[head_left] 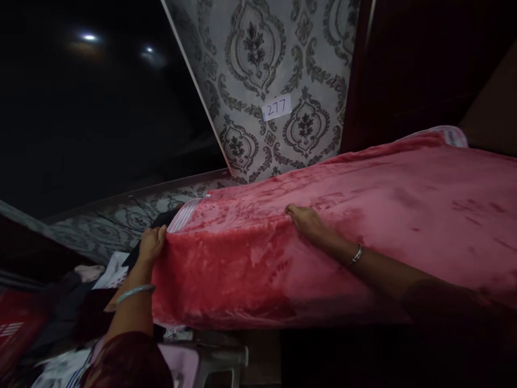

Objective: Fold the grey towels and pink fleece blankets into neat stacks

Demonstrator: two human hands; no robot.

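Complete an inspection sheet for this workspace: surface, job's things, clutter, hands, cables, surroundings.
Surface: hidden under the red cloth.
Job's things: red cloth spread out, striped edging at its left corner.
Clutter: heaped fabrics, lower left.
Hands: left hand at the cloth's left edge, right hand farther right on it; grip unclear.
Cables: thin dark lines by the wall, possibly cables.
Surroundings: patterned wall, label reading 277, dark glossy panel.

Blanket [226, 269] plush, napped cloth; screen [105, 124] glossy.
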